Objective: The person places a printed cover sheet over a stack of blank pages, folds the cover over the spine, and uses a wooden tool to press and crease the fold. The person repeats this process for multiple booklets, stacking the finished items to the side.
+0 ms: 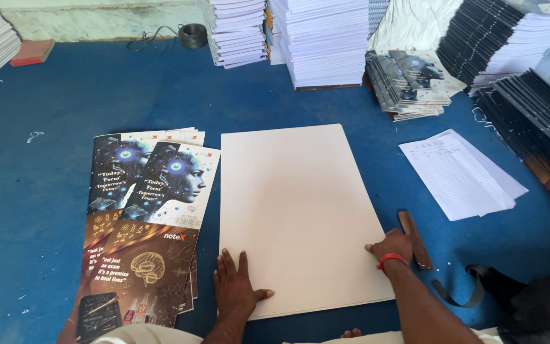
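The white sheet stack (297, 210) is pressed flat by the spread left hand (235, 290); its edge is pinched by the right hand (393, 245); likely heavy, floppy; best gripped at both edges.

Single view, camera on my head, looking steeply down and forward over blue floor (46, 210). Close range: my left hand (235, 290) and right hand (393, 247) at bottom edge on white board (297, 204). Far edge of frame reaches paper stacks (319, 38) by wall. No second view, nothing shared
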